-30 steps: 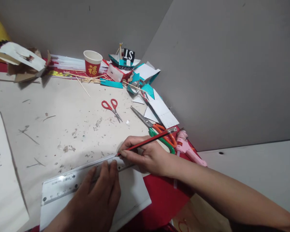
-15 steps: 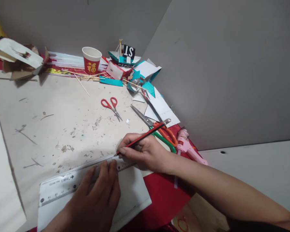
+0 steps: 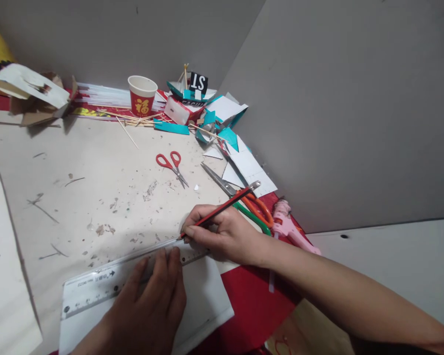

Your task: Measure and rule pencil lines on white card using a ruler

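Note:
My right hand (image 3: 222, 236) is closed in a writing grip around a red and black pencil (image 3: 222, 208). The pencil leans to the right, its tip down at the upper edge of a clear plastic ruler (image 3: 92, 291). Across the ruler lie the outstretched fingers of my left hand (image 3: 151, 291), pressing it flat. Beneath the ruler is a white sheet of card or board (image 3: 203, 296). Beyond my right wrist rest large scissors (image 3: 222, 180) with orange and green handles, partly hidden by the pencil and hand.
Small red-handled scissors (image 3: 172, 167) lie mid-table among scraps. A paper cup (image 3: 142, 96), thin wooden sticks (image 3: 136, 121) and cut card pieces (image 3: 249, 165) line the back by the grey wall. A pink glue gun (image 3: 290, 229) is at right, a white board (image 3: 3, 256) at left.
The whole view has shifted slightly, so everything appears a little lower and to the right. Both hands, the pencil and the ruler keep nearly the same places relative to each other.

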A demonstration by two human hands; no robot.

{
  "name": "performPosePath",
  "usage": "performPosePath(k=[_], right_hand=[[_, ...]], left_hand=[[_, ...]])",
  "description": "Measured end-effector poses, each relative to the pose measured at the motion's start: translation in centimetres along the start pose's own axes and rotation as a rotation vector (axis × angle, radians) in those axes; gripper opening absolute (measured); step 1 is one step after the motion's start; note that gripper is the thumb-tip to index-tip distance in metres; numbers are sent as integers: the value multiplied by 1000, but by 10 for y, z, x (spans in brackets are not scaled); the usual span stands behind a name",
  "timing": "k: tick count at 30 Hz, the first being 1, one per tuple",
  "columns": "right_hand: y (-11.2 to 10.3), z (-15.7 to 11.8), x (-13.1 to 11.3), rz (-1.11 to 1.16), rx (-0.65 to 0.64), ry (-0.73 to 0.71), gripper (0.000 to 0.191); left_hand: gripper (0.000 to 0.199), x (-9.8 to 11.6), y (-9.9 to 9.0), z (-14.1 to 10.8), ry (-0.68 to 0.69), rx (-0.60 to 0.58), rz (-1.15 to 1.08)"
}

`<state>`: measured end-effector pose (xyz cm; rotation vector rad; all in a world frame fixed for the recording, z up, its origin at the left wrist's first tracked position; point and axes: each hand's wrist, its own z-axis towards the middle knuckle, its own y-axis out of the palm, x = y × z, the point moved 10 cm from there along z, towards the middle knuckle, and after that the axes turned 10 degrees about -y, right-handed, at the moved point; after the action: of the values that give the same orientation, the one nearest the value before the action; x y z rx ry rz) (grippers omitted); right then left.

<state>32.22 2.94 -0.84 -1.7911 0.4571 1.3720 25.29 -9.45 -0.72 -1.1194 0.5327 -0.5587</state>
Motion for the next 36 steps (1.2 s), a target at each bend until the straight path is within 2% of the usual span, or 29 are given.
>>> performPosePath(k=[8,20,29,36], right_hand=[[5,4,-4,41,-48,8,14],[2,2,4,130,-9,53,15],[-17,-5,26,389,186,107,24],[-25,-18,39,508,284,119,28]], left_hand=[[42,-1,0,2,-18,12,-10],[41,-1,-1,0,-11,4,-16],[42,0,-2,-1,-2,-1,-9],[40,1,-3,-3,5,21,-30]])
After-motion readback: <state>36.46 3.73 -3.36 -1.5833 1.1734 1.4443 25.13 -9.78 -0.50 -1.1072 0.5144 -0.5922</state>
